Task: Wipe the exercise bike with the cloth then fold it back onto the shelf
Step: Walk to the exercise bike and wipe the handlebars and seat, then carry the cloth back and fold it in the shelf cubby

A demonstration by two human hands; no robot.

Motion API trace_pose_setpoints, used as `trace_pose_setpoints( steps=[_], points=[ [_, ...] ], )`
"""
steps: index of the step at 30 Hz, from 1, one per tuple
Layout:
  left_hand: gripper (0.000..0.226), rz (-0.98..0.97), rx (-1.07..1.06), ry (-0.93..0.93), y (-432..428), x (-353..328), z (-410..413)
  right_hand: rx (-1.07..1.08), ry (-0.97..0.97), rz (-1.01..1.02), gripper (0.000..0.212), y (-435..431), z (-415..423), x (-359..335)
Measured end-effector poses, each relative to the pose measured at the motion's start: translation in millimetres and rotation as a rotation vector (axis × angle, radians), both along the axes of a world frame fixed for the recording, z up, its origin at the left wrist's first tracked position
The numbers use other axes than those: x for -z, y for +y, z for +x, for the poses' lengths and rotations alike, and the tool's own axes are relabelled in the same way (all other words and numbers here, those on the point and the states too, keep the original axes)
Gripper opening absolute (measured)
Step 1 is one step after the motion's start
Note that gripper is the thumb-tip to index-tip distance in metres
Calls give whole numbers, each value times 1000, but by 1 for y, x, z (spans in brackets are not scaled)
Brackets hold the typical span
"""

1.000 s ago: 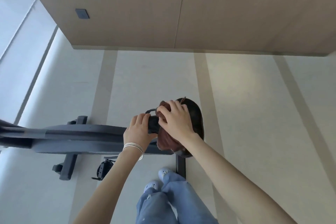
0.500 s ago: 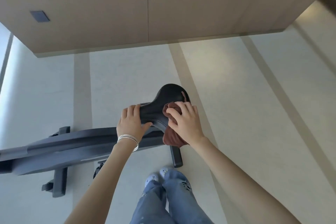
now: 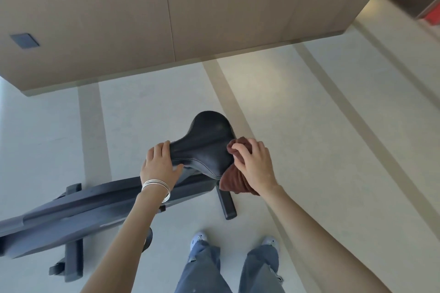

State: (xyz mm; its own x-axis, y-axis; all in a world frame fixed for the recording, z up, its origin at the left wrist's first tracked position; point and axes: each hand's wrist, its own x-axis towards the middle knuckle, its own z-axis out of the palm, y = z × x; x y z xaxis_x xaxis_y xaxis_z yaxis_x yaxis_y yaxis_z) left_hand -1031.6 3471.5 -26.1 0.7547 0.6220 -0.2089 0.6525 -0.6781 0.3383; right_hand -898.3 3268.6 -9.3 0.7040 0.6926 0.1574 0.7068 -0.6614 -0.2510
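The exercise bike (image 3: 78, 211) is dark grey and stretches from the left edge to the middle, with its black saddle (image 3: 207, 145) at the centre. My left hand (image 3: 159, 164) grips the saddle's narrow nose. My right hand (image 3: 256, 164) holds a bunched brown cloth (image 3: 234, 181) against the saddle's right rear edge; part of the cloth hangs down below the saddle. The shelf is not in view.
A wood-panelled wall (image 3: 166, 12) rises just beyond the bike. The bike's floor feet (image 3: 73, 259) and rear stabiliser (image 3: 227, 204) rest on the pale floor. My feet and jeans (image 3: 228, 266) are at the bottom, close to the bike. A red object (image 3: 432, 14) sits far right.
My right hand has slid the cloth from the top of the saddle off to its right rear edge. My left hand stayed on the saddle's nose. The view has swung left.
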Motion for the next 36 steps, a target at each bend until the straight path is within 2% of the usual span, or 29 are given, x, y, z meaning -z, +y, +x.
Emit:
trace_pose_setpoints(
  steps=[4,9,15,19,27,36],
  points=[
    [63,42,36,154,1,-10,15,186,128,-122,24,-57,19,4],
    [63,109,228,46,-35,-23,40,323,130,-145,23,-121,27,5],
    [55,123,589,-62,-126,-33,82,424,215,-141,24,-167,24,2],
    [57,143,778,20,-178,-30,106,507,250,-119,23,-205,24,-1],
    [60,220,989,124,-276,-32,156,636,274,-64,24,-306,38,-18],
    [63,303,1214,165,-427,-31,221,777,298,-26,26,-441,58,-19]
  ],
)
